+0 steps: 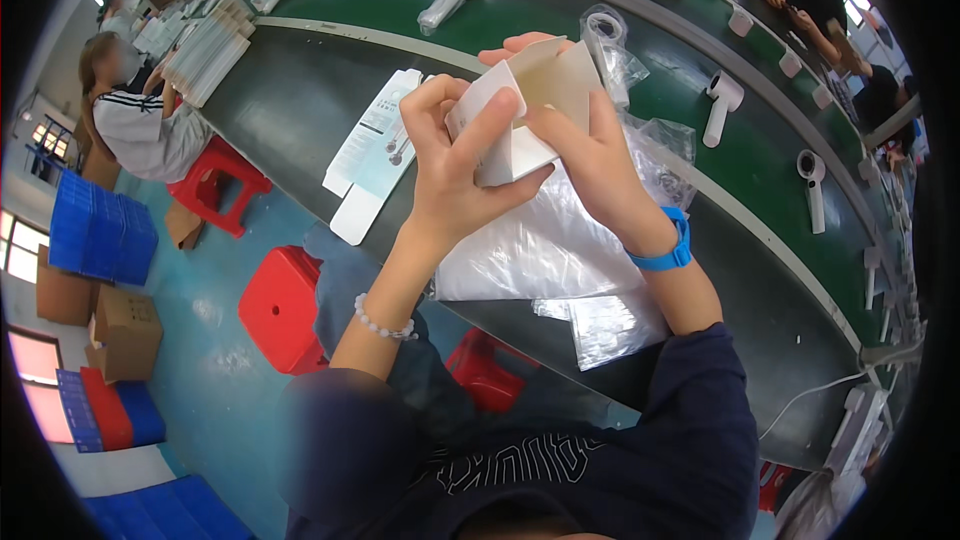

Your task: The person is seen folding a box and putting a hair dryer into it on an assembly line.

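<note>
1. The person in the dark navy shirt (pixel 560 475) holds a small white box (pixel 518 154) up in both hands, above the surface (pixel 285 80), its open mouth showing a pale, bare-card inside.
2. The left hand (pixel 445 165) grips the box from the left: the index finger presses its side wall, and the thumb stretches along underneath. A beaded bracelet (pixel 385 320) circles that wrist.
3. The right hand (pixel 600 165) has its fingers closed around the other side, the thumb laid at the near edge of the mouth. A blue wristband (pixel 665 245) sits below it.
4. More fingertips show past the box's far edge; I can't tell which hand they belong to.
5. Under the hands lies a pile of clear plastic bags (pixel 530 250), with a shiny silvery packet (pixel 618 328) overlapping its near edge.
6. Flat printed cartons (pixel 375 165) lie on the surface, just left of the left hand.
7. Beyond runs a green conveyor (pixel 345 5), carrying white round-headed devices (pixel 722 100), some inside clear plastic.
8. Over to the left, a co-worker (pixel 135 115) sits on a red stool (pixel 220 178).
</note>
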A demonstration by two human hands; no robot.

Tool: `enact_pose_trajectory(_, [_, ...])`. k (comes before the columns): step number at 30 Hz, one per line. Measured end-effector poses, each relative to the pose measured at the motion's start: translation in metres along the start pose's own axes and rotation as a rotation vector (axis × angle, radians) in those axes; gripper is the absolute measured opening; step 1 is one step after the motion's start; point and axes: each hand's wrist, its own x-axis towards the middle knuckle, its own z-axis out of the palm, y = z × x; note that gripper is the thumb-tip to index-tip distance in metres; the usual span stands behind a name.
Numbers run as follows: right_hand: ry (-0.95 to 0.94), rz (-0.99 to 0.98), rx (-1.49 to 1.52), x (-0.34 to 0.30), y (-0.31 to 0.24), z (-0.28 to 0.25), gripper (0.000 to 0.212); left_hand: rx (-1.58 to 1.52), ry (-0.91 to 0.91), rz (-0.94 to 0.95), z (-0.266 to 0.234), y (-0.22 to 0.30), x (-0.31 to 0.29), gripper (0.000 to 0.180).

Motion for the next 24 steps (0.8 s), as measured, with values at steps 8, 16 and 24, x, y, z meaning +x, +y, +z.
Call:
enact_pose_trajectory(8, [-0.296,0.006,0.353,0.003,-0.016,-0.005,0.058,0.091,-0.043,0.138,-0.016,-0.006,0.009,0.072])
enact_pose_trajectory(16, [-0.276,0.065,-0.194,0.007,-0.018,-0.011,0.049,0.103,-0.081,0.164,-0.015,-0.006,0.005,0.075])
enact_pose_trajectory(24, [-0.310,-0.432,-0.190,0.008,-0.014,-0.030,0.025,0.035,0.118,0.164,-0.010,-0.005,0.011,0.066])
